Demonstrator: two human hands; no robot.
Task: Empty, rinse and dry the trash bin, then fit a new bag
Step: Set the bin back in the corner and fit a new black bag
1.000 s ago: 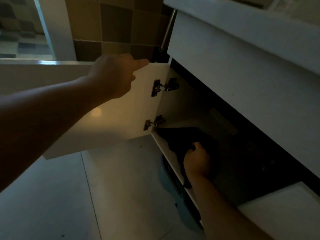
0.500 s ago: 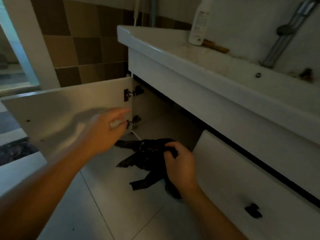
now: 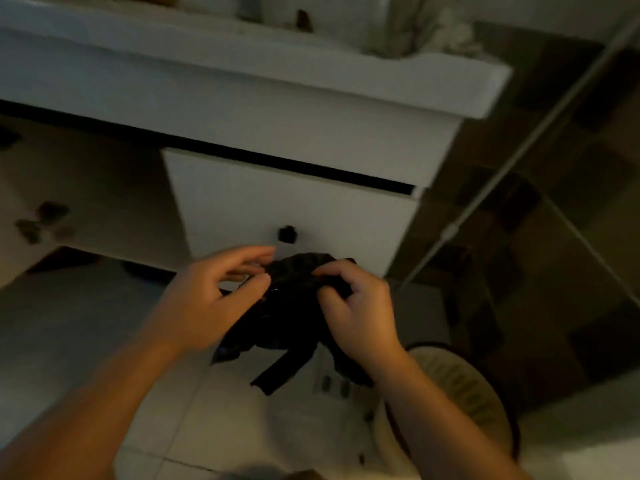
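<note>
Two bare hands work a crumpled black bag in front of a white bathroom cabinet, in dim light.

The right hand pinches the black bag with curled fingers; the left hand touches the bag's left side with fingers loosely spread, and whether it grips is unclear. The bag hangs between them, strips dangling toward 6 o'clock above the pale tiled floor. Just behind the hands, at 12 o'clock, stands a closed white cabinet door with a small dark knob; above it runs the counter edge. At 9 o'clock a second door stands open, narrowing room on that side. At 4 o'clock, near the right forearm, is the round rim of a pale slatted trash bin. Dark tiled wall closes the right side, crossed by a thin pale hose. The picture is blurred.
</note>
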